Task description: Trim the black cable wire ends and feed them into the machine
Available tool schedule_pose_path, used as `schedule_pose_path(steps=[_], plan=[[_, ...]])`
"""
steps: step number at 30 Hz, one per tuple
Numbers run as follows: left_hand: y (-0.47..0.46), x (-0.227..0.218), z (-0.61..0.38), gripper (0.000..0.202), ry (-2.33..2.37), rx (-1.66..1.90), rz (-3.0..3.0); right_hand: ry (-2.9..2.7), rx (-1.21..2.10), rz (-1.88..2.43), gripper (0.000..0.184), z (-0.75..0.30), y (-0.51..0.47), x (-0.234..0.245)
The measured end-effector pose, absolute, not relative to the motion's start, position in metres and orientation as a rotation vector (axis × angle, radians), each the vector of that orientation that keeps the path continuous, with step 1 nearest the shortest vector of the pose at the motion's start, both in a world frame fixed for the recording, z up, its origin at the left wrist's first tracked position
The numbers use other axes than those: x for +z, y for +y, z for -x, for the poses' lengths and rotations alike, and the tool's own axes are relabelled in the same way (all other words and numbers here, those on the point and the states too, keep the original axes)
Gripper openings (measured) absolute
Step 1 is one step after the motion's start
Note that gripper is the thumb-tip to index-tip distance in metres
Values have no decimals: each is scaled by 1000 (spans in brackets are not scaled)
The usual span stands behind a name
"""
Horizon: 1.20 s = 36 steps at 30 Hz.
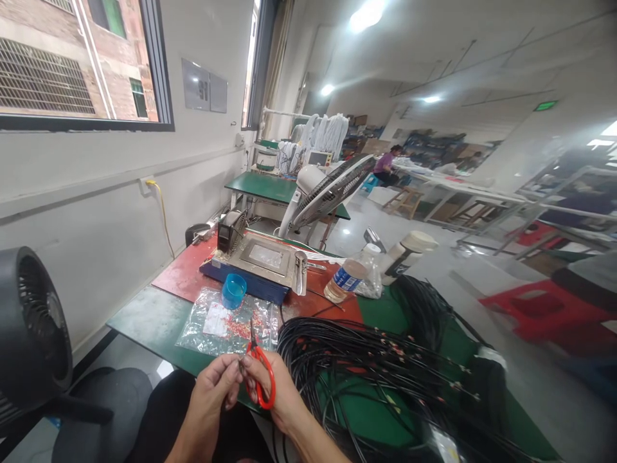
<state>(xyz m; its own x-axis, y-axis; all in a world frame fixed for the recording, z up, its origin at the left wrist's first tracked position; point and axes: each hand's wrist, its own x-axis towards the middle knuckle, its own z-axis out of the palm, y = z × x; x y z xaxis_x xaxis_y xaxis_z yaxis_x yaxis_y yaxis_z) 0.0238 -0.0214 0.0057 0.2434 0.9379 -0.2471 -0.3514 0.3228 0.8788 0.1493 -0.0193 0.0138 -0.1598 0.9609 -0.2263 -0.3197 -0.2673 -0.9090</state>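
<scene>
Black cables (332, 331) are heaped lower right. At bottom centre, the left hand (212, 386) is pinched nearly closed, any held piece indistinct; by the curled right hand (285, 391), red-handled scissors (259, 353) are gripped. Fine fingertip work seems in hand; a steady pinch is called for.
</scene>
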Motion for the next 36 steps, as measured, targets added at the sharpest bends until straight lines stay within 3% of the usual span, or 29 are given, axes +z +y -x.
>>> schedule_pose_path(steps=[7, 36], plan=[[-22, 11, -25, 33, 772, 974, -608, -896, 1627, 1010, 46, -148, -22, 11], [-19, 4, -20, 31, 842, 959, -758, -848, 1670, 1094, 49, -152, -19, 20]])
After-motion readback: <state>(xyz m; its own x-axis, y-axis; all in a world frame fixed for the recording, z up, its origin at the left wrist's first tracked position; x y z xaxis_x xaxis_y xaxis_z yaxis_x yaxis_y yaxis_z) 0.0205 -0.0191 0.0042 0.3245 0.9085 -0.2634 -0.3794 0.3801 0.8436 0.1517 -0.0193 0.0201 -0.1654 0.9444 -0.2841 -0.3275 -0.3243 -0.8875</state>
